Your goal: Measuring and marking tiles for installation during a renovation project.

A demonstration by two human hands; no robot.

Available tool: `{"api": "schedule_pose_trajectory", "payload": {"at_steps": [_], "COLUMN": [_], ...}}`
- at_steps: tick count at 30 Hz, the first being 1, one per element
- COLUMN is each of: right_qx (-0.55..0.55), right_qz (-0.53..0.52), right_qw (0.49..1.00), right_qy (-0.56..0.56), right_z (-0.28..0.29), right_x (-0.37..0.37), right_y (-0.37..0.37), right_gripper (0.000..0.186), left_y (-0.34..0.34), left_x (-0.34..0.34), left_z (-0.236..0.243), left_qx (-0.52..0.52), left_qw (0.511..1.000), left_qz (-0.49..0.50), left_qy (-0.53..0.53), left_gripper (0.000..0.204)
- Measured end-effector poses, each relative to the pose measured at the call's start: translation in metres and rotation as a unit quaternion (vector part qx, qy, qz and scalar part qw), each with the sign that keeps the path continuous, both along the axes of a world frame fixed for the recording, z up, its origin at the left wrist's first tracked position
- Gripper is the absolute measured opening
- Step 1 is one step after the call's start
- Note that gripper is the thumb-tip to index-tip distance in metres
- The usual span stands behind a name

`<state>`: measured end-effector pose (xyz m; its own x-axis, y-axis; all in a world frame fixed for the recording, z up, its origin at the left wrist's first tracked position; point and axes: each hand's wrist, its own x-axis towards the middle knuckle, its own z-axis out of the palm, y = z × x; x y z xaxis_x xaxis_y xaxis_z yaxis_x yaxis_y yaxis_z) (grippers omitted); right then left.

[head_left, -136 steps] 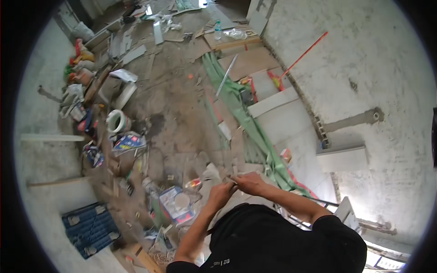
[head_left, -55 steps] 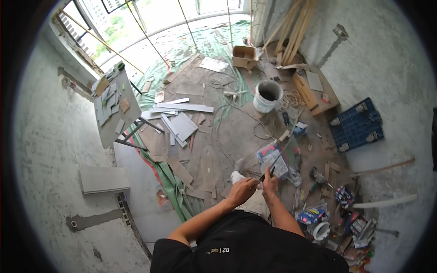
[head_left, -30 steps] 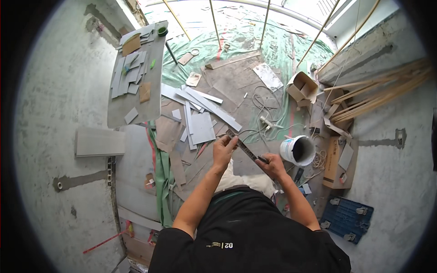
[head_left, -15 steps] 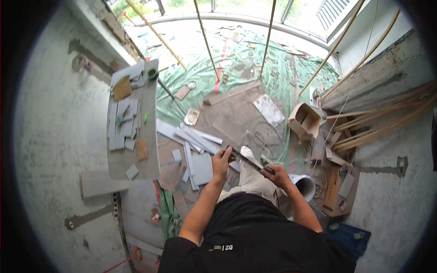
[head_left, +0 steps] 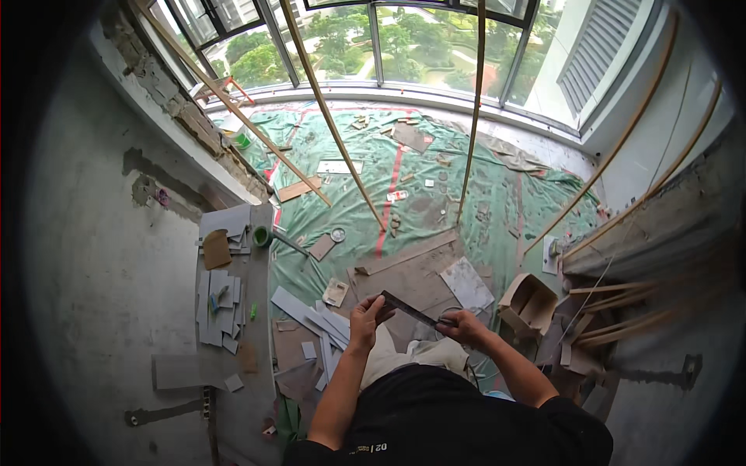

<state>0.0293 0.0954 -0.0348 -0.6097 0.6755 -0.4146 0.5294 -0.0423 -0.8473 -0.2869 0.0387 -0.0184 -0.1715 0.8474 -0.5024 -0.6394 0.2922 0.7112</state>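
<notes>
Head: left fingers, right fingers closed on strip.

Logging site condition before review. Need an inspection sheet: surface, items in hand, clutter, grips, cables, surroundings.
Surface: green sheeting on floor, debris-strewn; brown board over part.
In hand: dark ruler-like bar, slightly tilted, held between both hands.
Clutter: pale strips on floor; offcuts on grey table; open cardboard box at right.
Grips: left hand on bar's left end; right hand on its right end.
Cables: thin line at right; cord or wire, cannot tell.
Surroundings: large windows ahead; slender poles before them; patched wall at left.
</notes>
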Motion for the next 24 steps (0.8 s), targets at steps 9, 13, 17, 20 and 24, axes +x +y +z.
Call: {"api": "schedule_pose_trajectory", "payload": {"at_steps": [9, 13, 17, 20, 24], "right_qx": [-0.058, -0.127, -0.134, -0.085, 0.027], "right_qz": [-0.044, -0.024, -0.117, -0.178, -0.2], "right_qw": [0.997, 0.989, 0.982, 0.973, 0.962], "right_qy": [-0.023, -0.068, -0.065, -0.122, -0.185], "right_z": [-0.009, -0.027, -0.012, 0.028, -0.012], "right_x": [0.006, 0.011, 0.029, 0.031, 0.071], "right_y": [0.162, 0.226, 0.275, 0.31, 0.315], "right_gripper": [0.028, 0.029, 0.027, 0.024, 0.025], "left_y": [0.186, 0.28, 0.394, 0.493, 0.623], "left_x": [0.004, -0.005, -0.001, -0.01, -0.015], "left_z": [-0.046, -0.082, -0.085, -0.082, -0.083], "left_qx": [-0.023, -0.011, 0.025, 0.023, -0.007], "left_qw": [0.999, 0.999, 0.995, 0.993, 0.99], "left_qz": [0.032, 0.014, -0.007, -0.041, -0.053], "left_qy": [0.002, 0.041, 0.097, 0.108, 0.128], "left_gripper": [0.017, 0.015, 0.018, 0.019, 0.022]}}
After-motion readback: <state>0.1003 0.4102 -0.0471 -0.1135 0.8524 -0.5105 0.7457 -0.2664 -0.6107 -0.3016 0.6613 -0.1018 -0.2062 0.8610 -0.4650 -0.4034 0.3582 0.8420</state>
